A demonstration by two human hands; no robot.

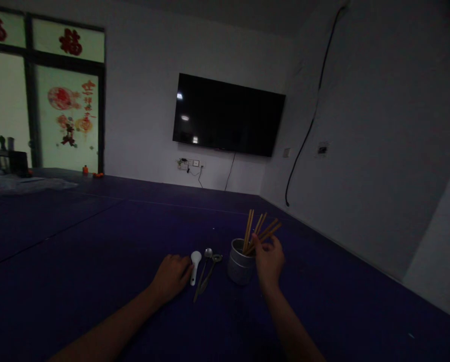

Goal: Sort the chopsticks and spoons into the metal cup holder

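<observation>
A grey cylindrical holder (240,271) stands upright on the dark blue surface, with several wooden chopsticks (248,229) leaning out of its top. At its right rim my right hand (270,260) is closed, thumb and fingers pinching some chopsticks whose lower ends are still inside the holder. My left hand (171,274) lies palm down on the surface, fingers loosely bent, their tips beside a white spoon (195,266); whether they touch it is hard to tell. Right of that spoon lie a metal spoon (208,253) and another metal utensil (216,259), handles crossing close together.
The blue surface (145,226) reaches back to the wall, where a black television (228,115) hangs. A dark cable (304,138) runs down the right wall. Clear plastic sheeting (25,185) and a dark box (6,161) lie at far left, small orange items (85,170) near the door.
</observation>
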